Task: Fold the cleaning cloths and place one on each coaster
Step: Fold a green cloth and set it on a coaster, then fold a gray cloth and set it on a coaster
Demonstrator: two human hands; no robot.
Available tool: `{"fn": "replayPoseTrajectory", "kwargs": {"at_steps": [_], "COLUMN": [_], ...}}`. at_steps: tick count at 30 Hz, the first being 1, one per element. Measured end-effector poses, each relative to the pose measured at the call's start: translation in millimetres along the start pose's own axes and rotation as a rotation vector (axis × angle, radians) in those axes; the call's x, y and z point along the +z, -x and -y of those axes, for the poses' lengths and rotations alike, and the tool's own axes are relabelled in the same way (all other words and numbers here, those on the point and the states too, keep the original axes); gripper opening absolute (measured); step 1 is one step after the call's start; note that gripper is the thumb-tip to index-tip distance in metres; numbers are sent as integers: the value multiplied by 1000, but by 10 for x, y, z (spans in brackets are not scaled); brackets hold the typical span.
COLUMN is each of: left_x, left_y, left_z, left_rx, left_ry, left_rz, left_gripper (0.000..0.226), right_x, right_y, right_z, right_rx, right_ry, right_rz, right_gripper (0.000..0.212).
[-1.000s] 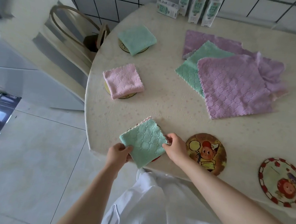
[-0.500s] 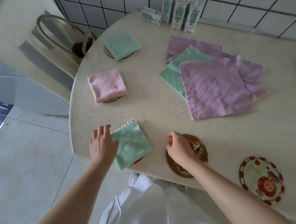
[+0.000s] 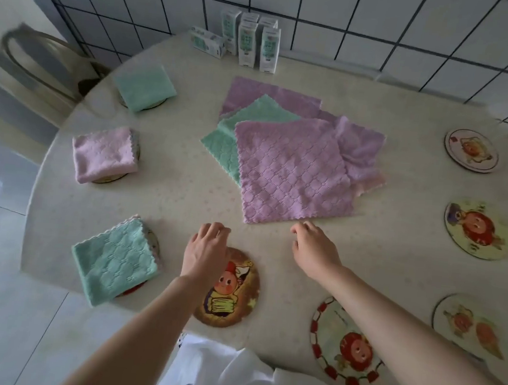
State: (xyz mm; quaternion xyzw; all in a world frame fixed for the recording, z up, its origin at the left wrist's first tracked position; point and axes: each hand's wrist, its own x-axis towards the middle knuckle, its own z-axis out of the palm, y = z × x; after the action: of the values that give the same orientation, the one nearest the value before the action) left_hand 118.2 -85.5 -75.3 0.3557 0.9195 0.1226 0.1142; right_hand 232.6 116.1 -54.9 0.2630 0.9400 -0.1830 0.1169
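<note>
Three folded cloths lie on coasters along the table's left side: a green one (image 3: 114, 260) at the near edge, a pink one (image 3: 104, 153) behind it, a green one (image 3: 145, 87) farthest back. A pile of unfolded cloths sits mid-table, a purple cloth (image 3: 292, 171) on top, a green cloth (image 3: 223, 146) under it. My left hand (image 3: 207, 250) hovers over a brown cartoon coaster (image 3: 233, 296), fingers loosely curled, holding nothing. My right hand (image 3: 312, 250) reaches, empty, just short of the purple cloth's near edge. Bare coasters lie at the near right (image 3: 343, 343) and along the right side (image 3: 477, 229).
Several small cartons (image 3: 248, 41) stand at the back against the tiled wall. Two more bare coasters (image 3: 471, 149) (image 3: 466, 326) lie on the right. A chair back (image 3: 42, 57) stands left of the table. The table edge (image 3: 40, 274) curves close to my body.
Both hands let go of the near green folded cloth, now lying on its coaster. They moved right and forward toward the purple cloth, and the view shifted right.
</note>
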Motion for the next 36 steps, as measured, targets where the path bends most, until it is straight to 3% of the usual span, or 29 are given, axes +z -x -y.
{"fn": "replayPoseTrajectory", "kwargs": {"at_steps": [4,9,19,26,31,33,36], "left_x": [119,174,304,383,370,353,311], "left_y": [-155,-508,-953,-1080,-1171,-1205,-1278], "left_z": [-398,-714,-744,-675,-727,-711,-616], "left_rx": [120,269,266,304,266,242,222], "left_ry": [-32,-34,25,-29,-63,-16,90], "left_rz": [42,120,171,80,58,37,73], "left_gripper": [43,50,69,60,53,45,34], "right_x": [-139,-291,-146,-80,-225,-306,-422], "right_y": [-47,-249,-724,-895,-1050,-1081,-1074], "right_z": [-398,-663,-739,-736,-774,-800,-899], "right_rx": [-102,-215,-331,-305,-314,-300,-248], "right_ry": [201,298,361,317,174,67,-64], "right_rz": [-67,-46,-87,-163,-153,-139,-61], "right_gripper": [27,47,53,12,11,3,10]}}
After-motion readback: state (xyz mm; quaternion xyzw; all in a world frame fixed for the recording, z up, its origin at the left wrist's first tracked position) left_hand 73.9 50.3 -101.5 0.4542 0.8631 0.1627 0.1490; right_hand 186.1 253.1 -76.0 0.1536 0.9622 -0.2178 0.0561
